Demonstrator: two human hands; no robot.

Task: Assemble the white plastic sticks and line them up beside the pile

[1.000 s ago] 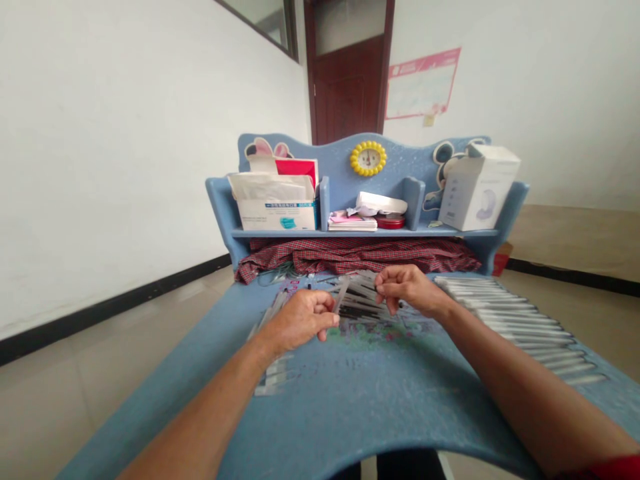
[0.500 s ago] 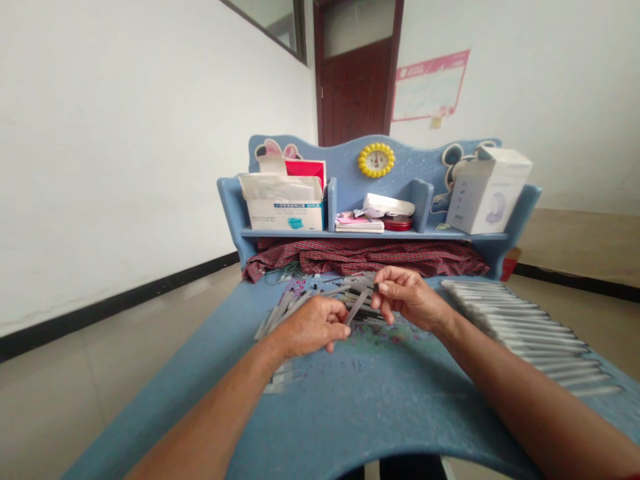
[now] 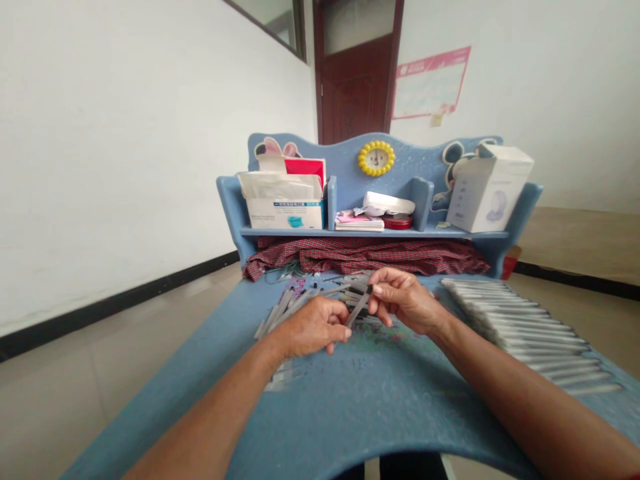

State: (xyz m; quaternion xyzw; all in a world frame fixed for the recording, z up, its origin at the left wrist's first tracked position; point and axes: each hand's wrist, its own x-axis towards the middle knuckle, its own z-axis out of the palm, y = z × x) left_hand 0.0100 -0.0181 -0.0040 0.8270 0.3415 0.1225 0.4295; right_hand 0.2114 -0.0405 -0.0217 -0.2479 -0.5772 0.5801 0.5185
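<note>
My left hand [image 3: 320,325] is closed around the lower end of a translucent grey pen barrel [image 3: 358,311], which slants up to the right. At its upper end, my right hand [image 3: 404,300] pinches a small black cap [image 3: 369,289] between thumb and fingers. The cap meets the barrel's tip; how far it sits on cannot be made out. Behind both hands lies a loose heap of similar barrels [image 3: 333,291], partly hidden by the fingers. More barrels [image 3: 280,311] spread beside my left wrist.
Rows of pens [image 3: 530,327] with dark ends lie on the right of the blue table [image 3: 380,407]. At the back, a blue shelf [image 3: 373,233] carries a mask box [image 3: 285,210], a red tin [image 3: 399,222] and a white box [image 3: 487,193]. Plaid cloth [image 3: 370,257] is bunched beneath.
My right hand has moved slightly left and brought the black cap to the barrel's upper end; before, a gap separated them. My left hand has stayed nearly still.
</note>
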